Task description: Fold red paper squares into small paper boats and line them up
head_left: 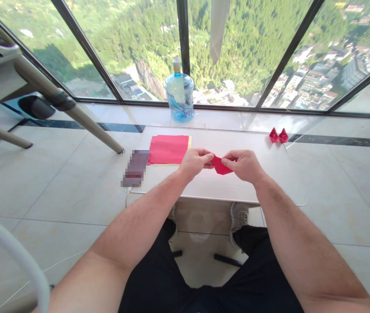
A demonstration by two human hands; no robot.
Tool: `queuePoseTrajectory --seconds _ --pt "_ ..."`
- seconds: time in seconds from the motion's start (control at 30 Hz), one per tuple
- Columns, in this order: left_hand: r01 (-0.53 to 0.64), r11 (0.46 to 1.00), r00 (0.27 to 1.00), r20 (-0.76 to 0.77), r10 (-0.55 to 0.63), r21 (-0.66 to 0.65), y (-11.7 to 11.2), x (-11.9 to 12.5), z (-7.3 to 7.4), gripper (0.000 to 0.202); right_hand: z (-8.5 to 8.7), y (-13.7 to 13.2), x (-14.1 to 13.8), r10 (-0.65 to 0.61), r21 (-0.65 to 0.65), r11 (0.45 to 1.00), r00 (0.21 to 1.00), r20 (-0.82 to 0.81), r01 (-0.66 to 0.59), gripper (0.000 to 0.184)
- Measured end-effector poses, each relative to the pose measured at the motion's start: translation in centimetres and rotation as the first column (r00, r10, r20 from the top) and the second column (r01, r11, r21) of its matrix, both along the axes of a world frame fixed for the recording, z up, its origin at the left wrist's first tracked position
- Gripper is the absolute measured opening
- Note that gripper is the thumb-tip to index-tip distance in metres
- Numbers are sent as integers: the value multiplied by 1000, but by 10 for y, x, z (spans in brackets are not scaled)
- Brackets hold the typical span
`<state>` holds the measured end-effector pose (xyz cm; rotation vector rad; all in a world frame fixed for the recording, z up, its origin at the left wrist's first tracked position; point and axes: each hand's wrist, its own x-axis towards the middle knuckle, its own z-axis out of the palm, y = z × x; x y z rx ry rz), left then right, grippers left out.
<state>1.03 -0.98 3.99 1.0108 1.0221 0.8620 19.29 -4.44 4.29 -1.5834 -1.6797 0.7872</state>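
Note:
Between my two hands a small piece of folded red paper (222, 167) is held up over the white table (175, 182). My left hand (198, 162) pinches its left side, thumb on top. On the other side my right hand (242, 163) grips it near the upper right edge with thumb and fingers together. The lower part of the paper comes to an angled, many-sided edge. Left of my left hand lies a stack of red paper sheets (168, 149), with a yellowish sheet edge showing beneath. Two folded red paper shapes (278, 135) stand at the table's far right corner.
A blurred-out phone-like object (136, 168) lies at the table's left, with a white cable by it. Behind the table a blue water jug (179, 98) stands against the window. Metal equipment legs (90, 126) slant down at the left.

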Motion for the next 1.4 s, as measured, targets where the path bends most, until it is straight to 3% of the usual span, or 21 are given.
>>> queuePoseTrajectory --seconds 0.2,0.3,0.43,0.63,0.87,1.13,1.4 --pt "19 1000 1000 7 -19 -13 0 -1 0 12 1 0 1 0 6 1000 1000 10 0 22" --pt "58 990 995 -90 -47 130 2 -3 -3 13 -1 0 1 -3 9 1000 1000 29 3 22" --pt "166 929 945 -324 -53 332 4 -5 -7 14 -2 -1 -2 10 25 1000 998 63 -12 21" --pt "171 906 933 -359 -23 387 4 -5 -9 13 -1 -2 -6 27 49 998 997 65 -30 20" --pt "270 846 873 -488 -14 460 1 -5 -5 12 -2 -2 -6 63 34 997 994 86 -66 23" --pt "212 837 890 -453 47 505 2 -7 -7 12 0 -1 -5 30 26 999 996 85 -32 22" --pt "160 861 912 -405 58 482 7 -11 -5 13 0 0 6 15 25 1000 998 64 -16 20"
